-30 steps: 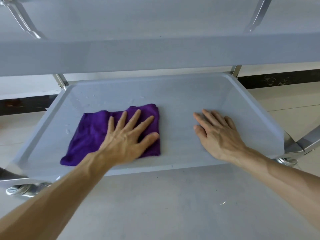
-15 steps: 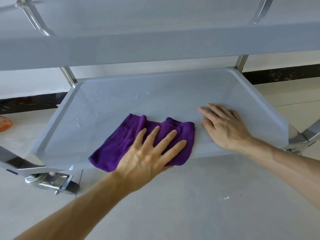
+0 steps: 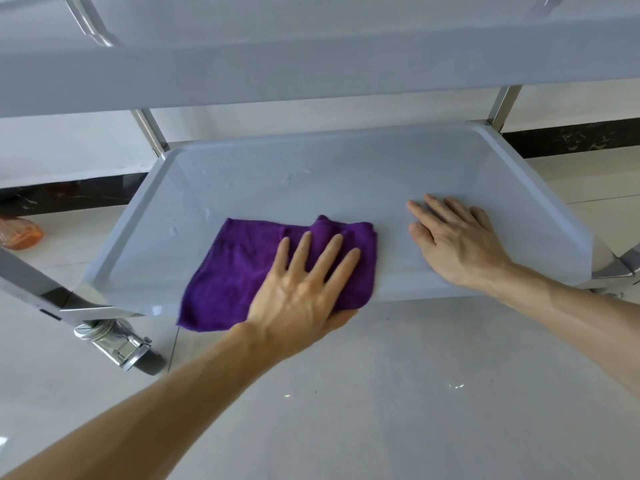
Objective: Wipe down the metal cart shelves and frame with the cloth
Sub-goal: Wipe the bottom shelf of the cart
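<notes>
Pressing flat with spread fingers, the left hand point(image 3: 304, 289) holds the purple cloth point(image 3: 249, 271) on the lower shelf point(image 3: 311, 181), at its front edge. The cloth lies long side left to right, its near corner hanging over the edge. The right hand point(image 3: 457, 240) rests open on the shelf beside it.

cloth point(image 3: 242, 268) partly under left hand point(image 3: 298, 292); orange object point(image 3: 19, 233) edge-cropped
</notes>
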Motion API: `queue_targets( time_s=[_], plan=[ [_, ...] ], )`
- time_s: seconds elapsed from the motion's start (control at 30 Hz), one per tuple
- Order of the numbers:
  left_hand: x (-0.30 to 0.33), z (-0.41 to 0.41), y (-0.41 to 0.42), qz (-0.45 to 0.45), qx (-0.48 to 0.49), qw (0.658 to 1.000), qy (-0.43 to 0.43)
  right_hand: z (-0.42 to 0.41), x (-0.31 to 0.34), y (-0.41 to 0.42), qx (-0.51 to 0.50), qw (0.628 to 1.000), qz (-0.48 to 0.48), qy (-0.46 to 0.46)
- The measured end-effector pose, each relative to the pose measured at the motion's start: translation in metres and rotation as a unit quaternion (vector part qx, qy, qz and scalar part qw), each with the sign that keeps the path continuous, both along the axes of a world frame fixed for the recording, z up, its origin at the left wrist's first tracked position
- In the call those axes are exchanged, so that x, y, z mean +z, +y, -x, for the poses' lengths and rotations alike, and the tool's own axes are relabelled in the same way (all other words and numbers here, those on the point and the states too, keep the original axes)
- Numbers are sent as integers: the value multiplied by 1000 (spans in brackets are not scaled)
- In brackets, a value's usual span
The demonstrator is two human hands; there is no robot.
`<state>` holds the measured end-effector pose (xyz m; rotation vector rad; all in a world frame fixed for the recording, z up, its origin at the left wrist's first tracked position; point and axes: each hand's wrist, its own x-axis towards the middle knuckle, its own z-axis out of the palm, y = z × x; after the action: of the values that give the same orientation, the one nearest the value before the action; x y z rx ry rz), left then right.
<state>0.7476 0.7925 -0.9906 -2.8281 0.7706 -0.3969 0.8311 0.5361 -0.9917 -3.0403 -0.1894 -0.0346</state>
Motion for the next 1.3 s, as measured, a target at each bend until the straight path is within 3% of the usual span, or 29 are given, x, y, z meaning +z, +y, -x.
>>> queue_targets(
  time_s=[0.1, 0.3, 0.63, 0.8, 0.97, 1.1, 1.3],
  plan=[
    [0, -6, -11, -12, -13, 1000, 7, -2, 3, -7, 3, 1000, -7, 6],
    [-2, -5, 47, -31, -72, 997, -8, 2, 6, -20, 12, 1000, -11, 4],
    [10, 23, 146, 41, 56, 993, 93, 10, 19, -28, 9, 1000, -3, 14],
    [11, 26, 135, 37, 80, 992, 91, 10, 31, 40, 62, 997, -44, -25],
    [7, 28, 113, 54, 94, 992, 66, 19, 15, 135, 122, 990, -47, 44],
    [3, 25, 94, 47, 88, 994, 54, 19, -1, 134, 124, 991, -34, 46],
    [11, 27, 141, 12, 74, 993, 93, 22, -2, 121, 119, 992, -21, 37]
  ],
)
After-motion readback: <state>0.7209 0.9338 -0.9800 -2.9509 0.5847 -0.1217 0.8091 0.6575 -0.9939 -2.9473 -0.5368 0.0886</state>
